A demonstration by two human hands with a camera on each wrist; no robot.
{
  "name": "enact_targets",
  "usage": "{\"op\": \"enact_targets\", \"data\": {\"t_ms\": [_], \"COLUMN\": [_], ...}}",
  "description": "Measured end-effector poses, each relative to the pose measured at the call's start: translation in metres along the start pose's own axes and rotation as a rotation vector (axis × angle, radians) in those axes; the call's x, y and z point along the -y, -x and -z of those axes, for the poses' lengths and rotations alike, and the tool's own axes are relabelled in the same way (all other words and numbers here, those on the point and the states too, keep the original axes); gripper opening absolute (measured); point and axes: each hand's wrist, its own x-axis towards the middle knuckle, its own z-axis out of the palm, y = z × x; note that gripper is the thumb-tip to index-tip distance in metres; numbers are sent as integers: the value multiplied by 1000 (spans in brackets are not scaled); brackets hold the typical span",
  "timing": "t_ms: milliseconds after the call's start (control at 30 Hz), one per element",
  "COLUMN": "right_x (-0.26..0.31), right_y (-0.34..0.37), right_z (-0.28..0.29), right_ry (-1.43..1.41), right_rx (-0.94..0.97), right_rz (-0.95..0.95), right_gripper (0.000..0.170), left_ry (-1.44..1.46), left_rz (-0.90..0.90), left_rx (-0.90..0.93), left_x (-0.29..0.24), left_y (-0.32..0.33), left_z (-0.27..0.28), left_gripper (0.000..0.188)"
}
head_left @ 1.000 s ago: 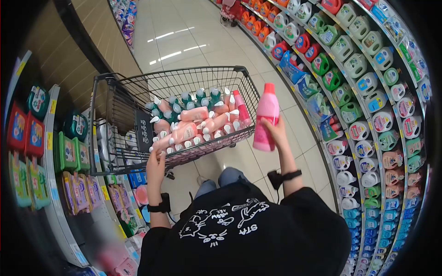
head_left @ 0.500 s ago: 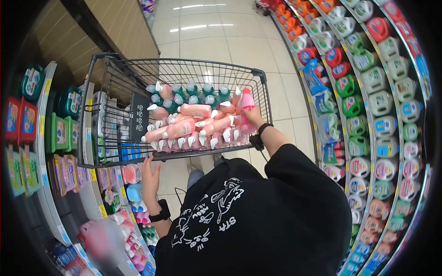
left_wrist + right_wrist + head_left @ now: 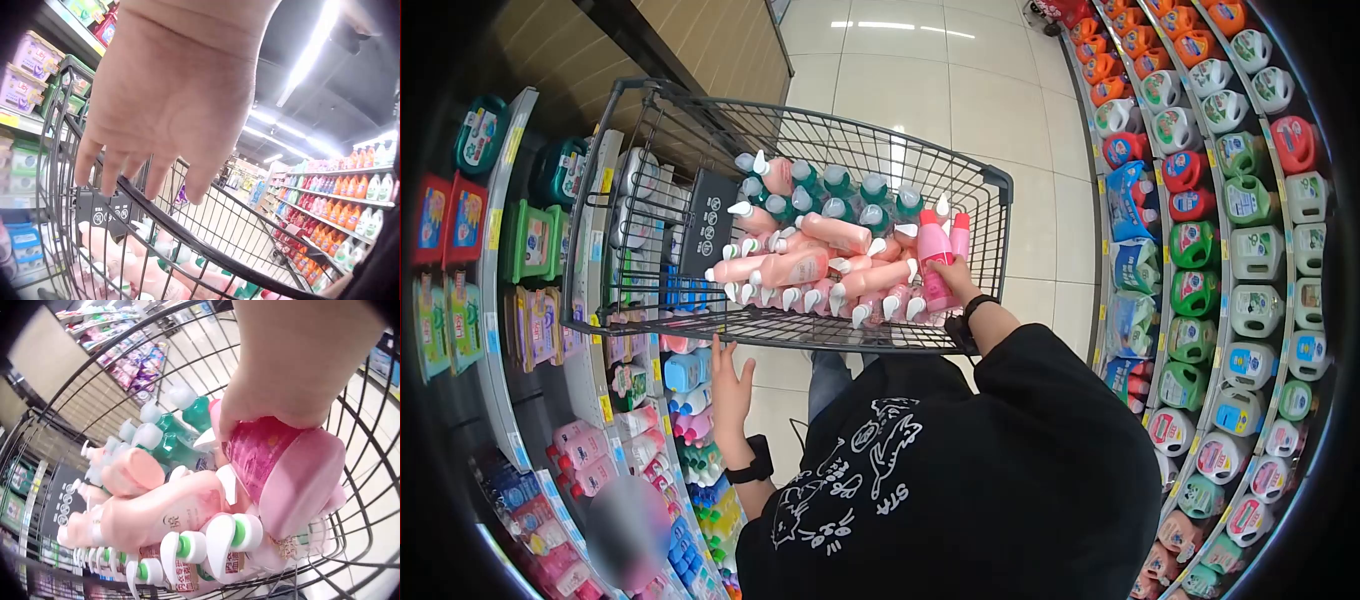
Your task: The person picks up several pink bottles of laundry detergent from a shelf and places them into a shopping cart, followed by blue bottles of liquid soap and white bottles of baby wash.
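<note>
Fingers of the right hand [image 3: 956, 278]: curled round the body of a pink bottle, holding it.
Fingers of the left hand [image 3: 730, 388]: spread wide, holding nothing, at seven o'clock of the cart; whether the tips touch its rim I cannot tell.
Pink bottle [image 3: 933, 242]: at three o'clock inside the cart, tilted, its red cap pointing to twelve; whether it rests on the load is hidden.
Second red-capped bottle [image 3: 960, 236]: just beside the held one, on its three o'clock side.
Cart [image 3: 998, 182]: black wire, in front of the person.
Pink pump bottles [image 3: 795, 268]: filling the middle and the six o'clock side of the load, several lying on top of others, white pumps showing.
Teal bottles [image 3: 837, 182]: grouped at twelve o'clock of the load, with clear caps.
Dark panel [image 3: 712, 222]: at nine o'clock of the load, bearing white icons.
Wristbands: black, one on each arm, the left one [image 3: 748, 460] plainly seen.
Shirt [image 3: 980, 450]: black, with white drawings.
Right-hand shelves: at three o'clock, rows of jugs, with orange bottles [image 3: 1138, 42] between one and two.
Floor [image 3: 1020, 140]: pale tiles.
</note>
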Motion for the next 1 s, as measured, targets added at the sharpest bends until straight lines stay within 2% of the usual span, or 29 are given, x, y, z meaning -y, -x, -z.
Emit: {"op": "enact_targets", "data": {"t_ms": [200,333,433,500,533,567,600,633,667,700,733,767,833,867,900,967,1000], "right_x": [18,15,23,11,6,26,58,71,82,101,121,163,190,199,201,202,207], "right_y": [18,19,25,-3,-11,-3,11,15,21,44,60,117,167,192,218,281,322], "right_z": [0,3,8,9,3,1,6,6,-5,-8,-16,-23,-52,-75,-97,-140,-154], "right_ry": [460,386,454,210,228,-106,108,-17,34,64,198,40,163,97,34,103,168], "right_rx": [-190,-184,-227,-81,-231,-160,-68,80,30,78,133,284,406,500,591,613,652], "right_rz": [178,196,183,330,445,542,401,565,712,708,789,673,808,854,882,1210,1308], "right_gripper": [73,68,61,54,49,48,49,50,37,38,38,35,35,34,32,31,32], "left_ry": [-12,-22,35,89,116,116,119,162,201,244,276,196,120,124,134,157,141], "left_rz": [16,33,1,-35,-56,-30,-1,-43,-90,-153,-225,-188,-80,-21,3,35,72], "left_rx": [-20,-21,-41,-93,-127,-131,-147,-142,-143,-165,-190,-211,-192,-150,-207,-282,-344], "left_x": [-10,-10,-10,-6,-4,-3,-3,-8,-12,-16,-16,-12,-5,-7,1,19,33], "left_y": [5,12,16,17,17,18,18,23,27,34,43,55,87,112,139,197,229], "left_z": [-3,-6,-16,-21,-24,-30,-31,-26,-21,-16,-12,-17,-3,10,20,30,32], "left_gripper": [45,48,49,50,50,52,53,55,56,58,60,63,68,71,70,69,68]}}
